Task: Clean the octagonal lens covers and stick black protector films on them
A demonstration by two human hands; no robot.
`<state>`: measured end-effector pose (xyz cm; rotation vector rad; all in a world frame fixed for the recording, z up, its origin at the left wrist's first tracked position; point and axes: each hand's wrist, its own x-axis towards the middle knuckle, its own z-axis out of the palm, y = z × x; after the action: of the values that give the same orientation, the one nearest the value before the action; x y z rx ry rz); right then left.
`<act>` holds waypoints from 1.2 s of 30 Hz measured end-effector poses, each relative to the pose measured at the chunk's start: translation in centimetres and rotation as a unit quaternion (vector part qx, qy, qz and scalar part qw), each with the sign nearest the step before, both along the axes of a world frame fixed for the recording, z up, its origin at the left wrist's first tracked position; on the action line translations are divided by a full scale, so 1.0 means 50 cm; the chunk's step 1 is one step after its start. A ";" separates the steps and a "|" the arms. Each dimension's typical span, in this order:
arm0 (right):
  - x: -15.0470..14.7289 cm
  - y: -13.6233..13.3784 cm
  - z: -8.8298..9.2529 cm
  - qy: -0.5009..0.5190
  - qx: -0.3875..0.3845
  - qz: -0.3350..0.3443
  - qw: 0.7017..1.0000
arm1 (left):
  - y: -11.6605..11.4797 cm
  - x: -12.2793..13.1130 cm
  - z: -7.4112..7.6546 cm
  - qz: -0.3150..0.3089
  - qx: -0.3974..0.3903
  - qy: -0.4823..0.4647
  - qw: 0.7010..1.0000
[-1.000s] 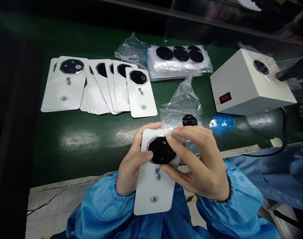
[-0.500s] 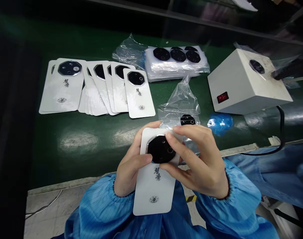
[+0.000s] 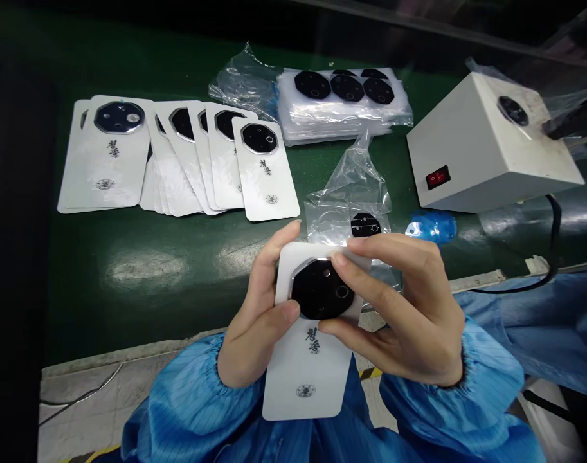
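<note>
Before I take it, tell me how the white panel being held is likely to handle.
The white panel is probably stiff: its edges run straight, with no bend visible. It is likely light for its size, as the similar fanned-out panels look thin. Its smooth-looking face could be slippery.

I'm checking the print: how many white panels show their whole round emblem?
3: the left-end top panel and right-end panel on the green bench, plus the held panel. A fourth emblem is partly covered; overlaps may hide more.
</note>
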<state>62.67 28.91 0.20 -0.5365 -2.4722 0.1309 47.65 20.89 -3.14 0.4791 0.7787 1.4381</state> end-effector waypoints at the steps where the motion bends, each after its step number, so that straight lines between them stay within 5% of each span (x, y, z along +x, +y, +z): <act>1: -0.001 0.000 0.001 -0.003 0.001 -0.001 1.000 | 0.001 0.000 0.000 0.003 0.008 -0.005 1.000; 22: -0.001 0.003 0.004 -0.035 -0.015 -0.011 0.999 | 0.006 -0.004 0.005 0.045 -0.022 0.048 0.998; 36: 0.002 0.003 0.004 -0.032 -0.026 0.000 0.999 | 0.005 0.004 0.007 0.025 -0.022 -0.035 0.999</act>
<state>62.78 29.06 0.38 -0.5716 -2.5365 0.1823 47.84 21.14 -2.79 0.3756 0.7686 1.4724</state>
